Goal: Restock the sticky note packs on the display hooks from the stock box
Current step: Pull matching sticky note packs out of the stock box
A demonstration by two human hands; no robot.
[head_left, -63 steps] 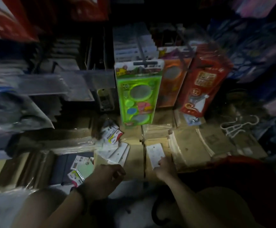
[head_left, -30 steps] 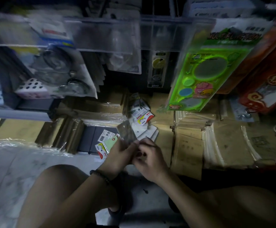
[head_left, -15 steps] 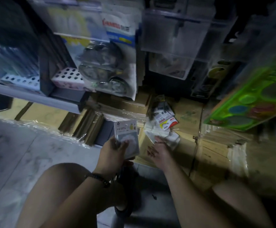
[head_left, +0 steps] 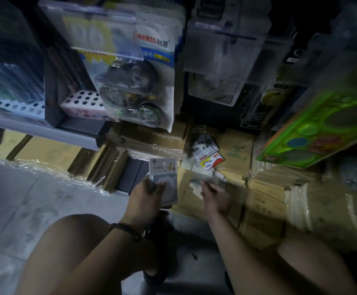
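Your left hand (head_left: 145, 195) is clamped on a sticky note pack (head_left: 163, 175), which stands upright above your knuckles with its printed face towards you. Your right hand (head_left: 215, 195), just beside that grip, reaches to a blurred loose pack (head_left: 205, 177) at its fingertips; you cannot tell whether they are closed on it. Just beyond those fingertips a heap of packs (head_left: 208, 155) lies on the cardboard boxes (head_left: 235, 154).
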